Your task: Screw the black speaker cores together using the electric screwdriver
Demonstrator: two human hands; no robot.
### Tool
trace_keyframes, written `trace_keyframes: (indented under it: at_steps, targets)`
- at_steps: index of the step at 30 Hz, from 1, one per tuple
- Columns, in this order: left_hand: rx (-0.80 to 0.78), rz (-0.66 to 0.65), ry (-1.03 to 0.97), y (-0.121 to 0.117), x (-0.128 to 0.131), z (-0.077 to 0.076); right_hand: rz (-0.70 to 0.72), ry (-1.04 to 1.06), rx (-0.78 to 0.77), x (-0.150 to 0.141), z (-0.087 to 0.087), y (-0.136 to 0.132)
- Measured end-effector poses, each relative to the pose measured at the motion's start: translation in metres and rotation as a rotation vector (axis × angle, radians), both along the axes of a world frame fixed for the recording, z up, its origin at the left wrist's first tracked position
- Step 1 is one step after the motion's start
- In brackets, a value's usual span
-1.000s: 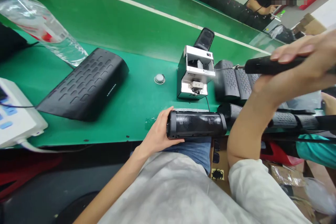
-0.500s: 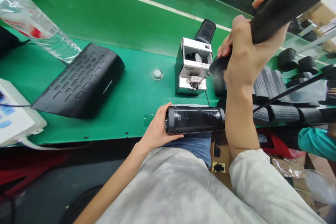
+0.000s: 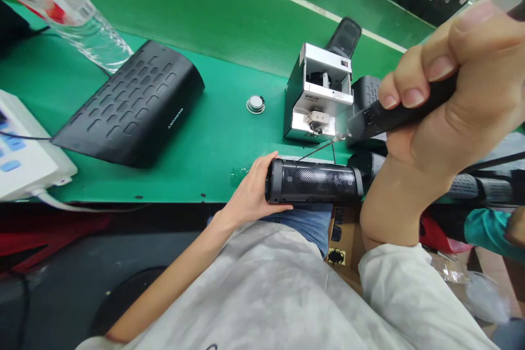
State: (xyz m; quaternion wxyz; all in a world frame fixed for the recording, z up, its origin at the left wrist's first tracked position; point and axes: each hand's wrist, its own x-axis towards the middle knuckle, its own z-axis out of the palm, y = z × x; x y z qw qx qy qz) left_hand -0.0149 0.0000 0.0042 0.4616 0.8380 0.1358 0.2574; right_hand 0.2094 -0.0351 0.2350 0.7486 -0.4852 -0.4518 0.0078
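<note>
Since your right hand [image 3: 455,87] is clenched round the electric screwdriver [image 3: 381,117], its tip just beside the screw feeder [image 3: 318,93] at 1 o'clock, one slip could knock the feeder or scratch the black speaker tube [image 3: 314,180]; your left hand [image 3: 250,191] grasps that tube at 4 o'clock, at the bench edge, and a looser hold could let it drop into your lap; a thin dark wire [image 3: 315,150] touching the tube could snag; you have one tube, one screwdriver, one feeder, one curved black panel [image 3: 131,104] at 10 o'clock, one round metal disc [image 3: 255,104] at 12 o'clock, and one white control box [image 3: 28,153] at 9 o'clock; more ribbed panels [image 3: 463,187] lie at 3 o'clock, too hidden to count.
</note>
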Motion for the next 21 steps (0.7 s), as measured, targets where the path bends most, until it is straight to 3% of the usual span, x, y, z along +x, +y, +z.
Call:
trace_keyframes:
  at_steps: [2,5,11,14,21]
  targets:
    - [0.006,-0.008,-0.016,0.000,0.000,0.000,-0.008,0.001,0.121,-0.013,0.002,0.006]
    - [0.007,-0.007,-0.021,0.000,0.000,0.001,0.043,-0.004,0.108,-0.020,-0.006,0.011]
    - [-0.037,-0.002,-0.007,0.000,0.000,0.000,0.246,0.003,0.083,-0.016,-0.056,0.012]
    - [-0.056,-0.006,-0.019,0.000,0.000,-0.001,0.259,-0.043,0.101,-0.017,-0.075,0.010]
    - [-0.060,-0.015,-0.003,0.000,0.001,0.002,0.205,-0.070,-0.013,-0.021,-0.077,0.006]
